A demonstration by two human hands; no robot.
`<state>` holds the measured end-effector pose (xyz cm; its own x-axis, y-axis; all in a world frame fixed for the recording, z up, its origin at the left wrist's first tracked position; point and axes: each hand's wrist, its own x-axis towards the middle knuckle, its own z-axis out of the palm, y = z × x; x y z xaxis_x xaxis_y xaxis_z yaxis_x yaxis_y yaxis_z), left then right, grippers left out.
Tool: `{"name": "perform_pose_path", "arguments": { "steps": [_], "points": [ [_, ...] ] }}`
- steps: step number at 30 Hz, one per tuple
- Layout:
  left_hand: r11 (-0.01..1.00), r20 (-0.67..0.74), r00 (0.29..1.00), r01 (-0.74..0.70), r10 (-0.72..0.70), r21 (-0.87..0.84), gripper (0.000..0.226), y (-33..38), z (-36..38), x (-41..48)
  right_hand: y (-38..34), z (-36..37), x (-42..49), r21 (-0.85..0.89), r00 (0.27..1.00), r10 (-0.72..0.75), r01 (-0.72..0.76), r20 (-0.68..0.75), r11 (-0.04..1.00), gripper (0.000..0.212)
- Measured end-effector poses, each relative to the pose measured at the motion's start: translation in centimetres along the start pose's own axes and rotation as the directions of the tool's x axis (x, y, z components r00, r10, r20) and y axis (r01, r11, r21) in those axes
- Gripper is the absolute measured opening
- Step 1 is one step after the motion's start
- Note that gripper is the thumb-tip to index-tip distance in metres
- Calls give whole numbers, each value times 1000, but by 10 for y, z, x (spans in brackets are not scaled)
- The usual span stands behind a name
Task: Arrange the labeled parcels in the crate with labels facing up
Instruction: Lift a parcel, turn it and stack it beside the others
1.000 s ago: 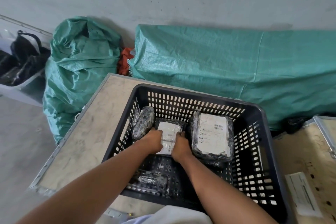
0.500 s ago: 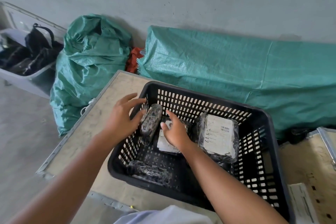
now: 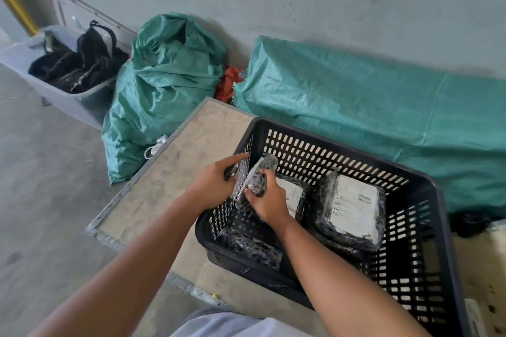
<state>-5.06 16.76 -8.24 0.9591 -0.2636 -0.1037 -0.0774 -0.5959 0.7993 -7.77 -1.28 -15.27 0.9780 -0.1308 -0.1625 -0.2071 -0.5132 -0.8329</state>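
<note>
Head view: the white label on the large wrapped parcel (image 3: 351, 208) faces up, with a barcode and lines of print too small to read. It lies at the right in the black slotted crate (image 3: 427, 254) on the table (image 3: 175, 172). A second labelled parcel (image 3: 294, 194) lies mid-crate, and a dark one (image 3: 250, 247) at the near left. Both hands, left hand (image 3: 215, 186) and right hand (image 3: 269, 201), are closed around an upright bubble-wrapped parcel (image 3: 257, 178) by the crate's left wall.

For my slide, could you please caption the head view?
Both hands, left and right, grip a bubble-wrapped parcel standing in the black crate.
</note>
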Motion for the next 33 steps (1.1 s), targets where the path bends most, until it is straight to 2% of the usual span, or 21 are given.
{"name": "perform_pose_path", "arguments": {
  "steps": [5,9,19,21,23,24,26,28,31,33],
  "points": [
    [1000,-5,1000,18,-18,-14,69,1,1,1,-2,-4,-2,33,999,-8,9,-38,999,68],
    [1000,7,1000,24,-23,-9,65,1,1,1,-1,-24,-4,127,998,29,-21,-63,992,62],
    [996,4,1000,25,-25,-81,49,4,-1,-3,-18,-107,-35,117,995,-33,43,-90,992,43],
    [1000,5,1000,12,-12,2,49,13,-2,-7,-31,-134,-46,123,994,-68,79,-91,989,43],
    [980,-86,993,-65,82,187,49,24,-3,-11,-46,-163,-58,139,990,-120,130,-80,982,45],
    [976,-134,981,-114,140,184,47,33,-4,-14,-54,-177,-64,156,987,-138,149,-78,977,43],
    [978,-135,969,-209,205,-11,46,54,-6,-19,-66,-203,-74,181,982,-182,188,-53,965,34],
    [930,-22,968,-246,249,-274,48,73,-8,-22,-71,-223,-79,196,969,-247,242,1,950,34],
    [783,182,919,-180,349,-595,49,97,-12,-20,-75,-244,-82,258,954,-287,257,89,931,36],
    [722,277,862,-138,425,-678,41,106,-13,-17,-73,-252,-81,302,948,-303,261,100,917,37]
  ]
}}
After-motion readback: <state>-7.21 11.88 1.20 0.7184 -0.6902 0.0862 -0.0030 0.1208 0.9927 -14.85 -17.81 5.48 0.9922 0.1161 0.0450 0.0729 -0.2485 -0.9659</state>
